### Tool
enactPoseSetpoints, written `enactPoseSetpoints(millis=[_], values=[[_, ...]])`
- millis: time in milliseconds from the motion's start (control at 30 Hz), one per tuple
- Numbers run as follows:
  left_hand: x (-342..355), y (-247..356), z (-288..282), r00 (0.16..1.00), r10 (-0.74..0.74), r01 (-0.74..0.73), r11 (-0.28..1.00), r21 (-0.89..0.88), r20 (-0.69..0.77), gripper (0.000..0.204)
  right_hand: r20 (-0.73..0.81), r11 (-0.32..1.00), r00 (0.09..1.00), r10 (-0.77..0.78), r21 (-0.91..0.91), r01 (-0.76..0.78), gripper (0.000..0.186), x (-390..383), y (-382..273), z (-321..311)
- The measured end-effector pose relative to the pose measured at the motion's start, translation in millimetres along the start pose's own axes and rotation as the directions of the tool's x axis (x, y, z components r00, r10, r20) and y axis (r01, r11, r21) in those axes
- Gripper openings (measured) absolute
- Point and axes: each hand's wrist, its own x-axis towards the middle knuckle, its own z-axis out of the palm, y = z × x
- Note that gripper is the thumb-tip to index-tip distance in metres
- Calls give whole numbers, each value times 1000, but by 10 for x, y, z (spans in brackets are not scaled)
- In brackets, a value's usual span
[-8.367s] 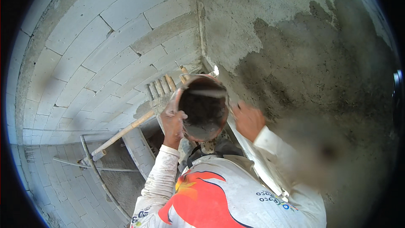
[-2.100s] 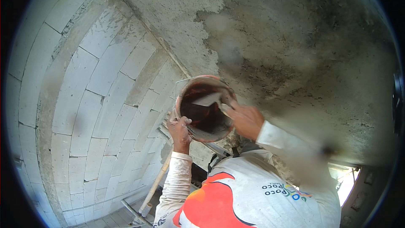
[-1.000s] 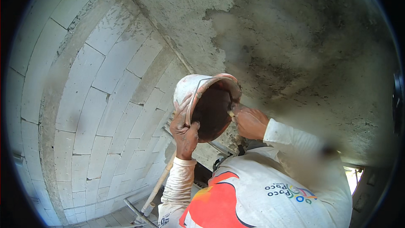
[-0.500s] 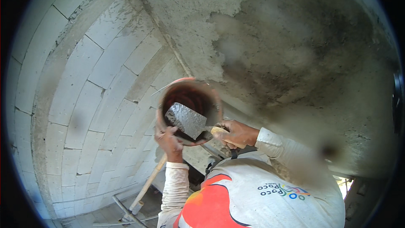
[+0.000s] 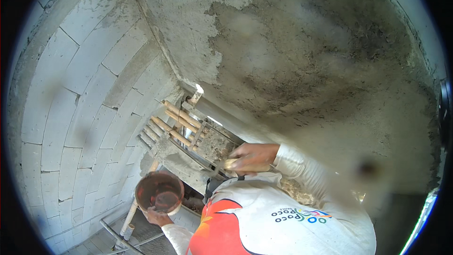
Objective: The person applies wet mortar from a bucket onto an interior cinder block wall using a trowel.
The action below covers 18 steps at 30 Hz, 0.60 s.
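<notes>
My left hand grips the near rim of a reddish-brown bucket, held low at the left. The bucket's mouth faces me, and dark smears coat its inside. In front of my chest, my right hand is closed round the pale handle of a trowel. The trowel's blade is smeared by motion and hard to make out. Wet grey mortar covers a broad, rough patch of the wall ahead and to the right.
A wall of pale blocks rises at the left. Below are bamboo poles and a mortar-spattered board. Crossed poles stand at lower left. A bright opening shows at the lower right.
The bucket has moved down and left in my left hand, away from the trowel. The trowel's mortar-coated blade has come out of the bucket's mouth. My view has shifted right.
</notes>
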Motion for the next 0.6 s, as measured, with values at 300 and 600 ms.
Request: enactPoseSetpoints(millis=[300, 600], values=[[352, -90, 234, 971, 155, -175, 980, 100, 181, 15, -936, 883, 250, -246, -110, 457, 35, -2822, -354, -351], [1350, 2055, 931, 499, -393, 861, 324, -392, 772, 39, -984, 883, -59, -166, -175, 436, 30, -2650, 1056, 1354]])
